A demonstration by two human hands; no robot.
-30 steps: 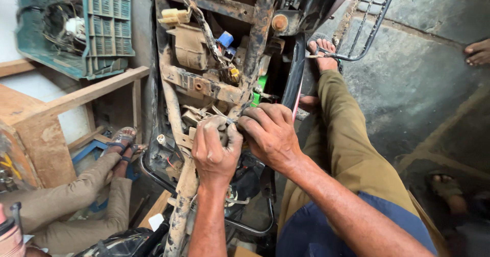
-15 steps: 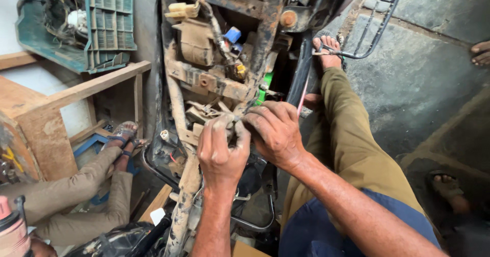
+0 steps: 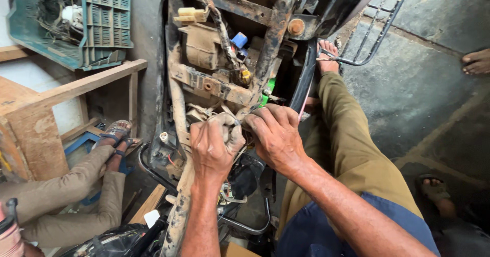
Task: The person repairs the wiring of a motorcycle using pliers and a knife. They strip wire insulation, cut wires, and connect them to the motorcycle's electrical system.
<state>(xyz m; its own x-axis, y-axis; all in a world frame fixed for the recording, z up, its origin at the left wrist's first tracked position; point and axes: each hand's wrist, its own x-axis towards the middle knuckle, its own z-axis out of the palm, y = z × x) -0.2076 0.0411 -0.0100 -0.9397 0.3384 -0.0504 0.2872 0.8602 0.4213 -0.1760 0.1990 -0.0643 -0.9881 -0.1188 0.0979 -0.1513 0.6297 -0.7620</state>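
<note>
A stripped, muddy scooter frame (image 3: 224,86) lies in front of me with wires and connectors exposed. My left hand (image 3: 214,147) is closed around a dirty bundle of wires (image 3: 204,115) at the middle of the frame. My right hand (image 3: 275,137) presses against it from the right, fingers curled on the same bundle. What lies between the fingertips is hidden. A blue connector (image 3: 239,40) and a yellow one (image 3: 246,75) sit further up the wiring.
A teal plastic crate (image 3: 87,24) rests on a wooden bench (image 3: 46,103) at the left. Another person's legs in sandals (image 3: 76,185) stretch out below it. My olive-trousered leg (image 3: 352,144) lies to the right, beside a metal rack (image 3: 367,37). Other people's feet (image 3: 477,62) show at the right edge.
Both hands have stayed together on the wire bundle. The view has drifted slightly, so the frame and hands sit a little lower and nearer.
</note>
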